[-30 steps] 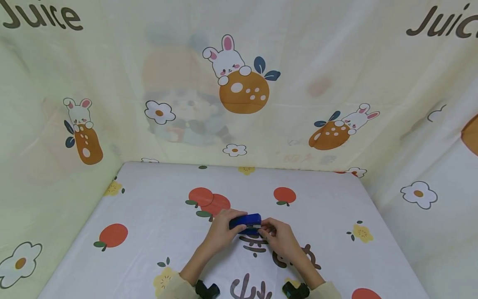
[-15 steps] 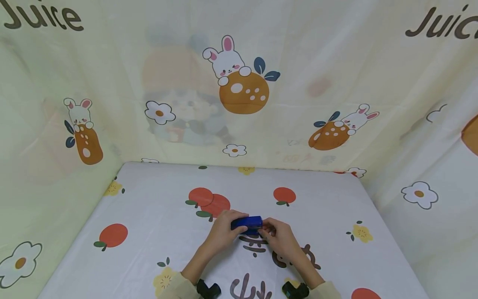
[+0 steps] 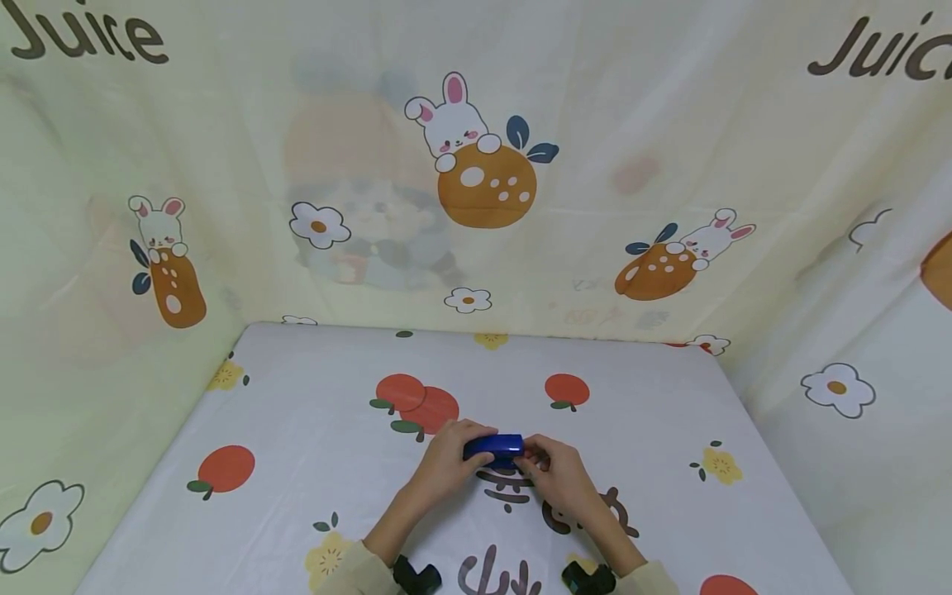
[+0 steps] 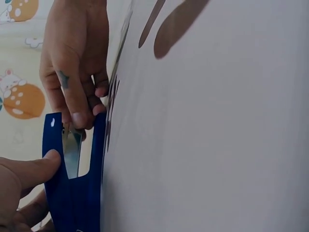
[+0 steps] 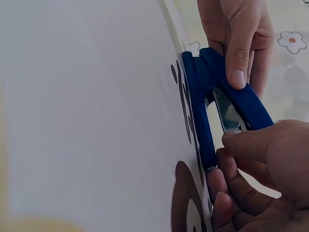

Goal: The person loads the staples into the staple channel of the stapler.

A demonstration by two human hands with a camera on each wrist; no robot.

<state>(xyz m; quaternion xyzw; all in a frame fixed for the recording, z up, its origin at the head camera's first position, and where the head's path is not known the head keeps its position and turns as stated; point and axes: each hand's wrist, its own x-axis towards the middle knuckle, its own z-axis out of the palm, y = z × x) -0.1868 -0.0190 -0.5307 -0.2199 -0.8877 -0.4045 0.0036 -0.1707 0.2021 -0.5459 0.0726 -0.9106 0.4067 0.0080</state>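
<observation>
A blue stapler (image 3: 494,446) stands on the printed tablecloth between both hands. My left hand (image 3: 449,456) grips its rear part, with the thumb (image 5: 238,72) laid along the blue top in the right wrist view. The stapler's top and base spread apart toward the front, and the metal magazine (image 4: 73,153) shows in that gap. At the front end, my right hand (image 3: 554,469) pinches the tip of the magazine with thumb and finger. Other right fingers (image 5: 217,181) curl right at the front of the base. In the head view the top hides most of the magazine.
The white tablecloth (image 3: 297,430) carries printed fruit, flowers and dark lettering. Pale curtains with rabbit prints, such as the back curtain (image 3: 357,248), surround the table. Black wrist straps (image 3: 418,576) sit at the sleeve cuffs.
The stapler's top has come down slightly and turned, covering the gap and magazine seen earlier in the head view. My left hand has shifted slightly rightward; my right hand has stayed at the front end.
</observation>
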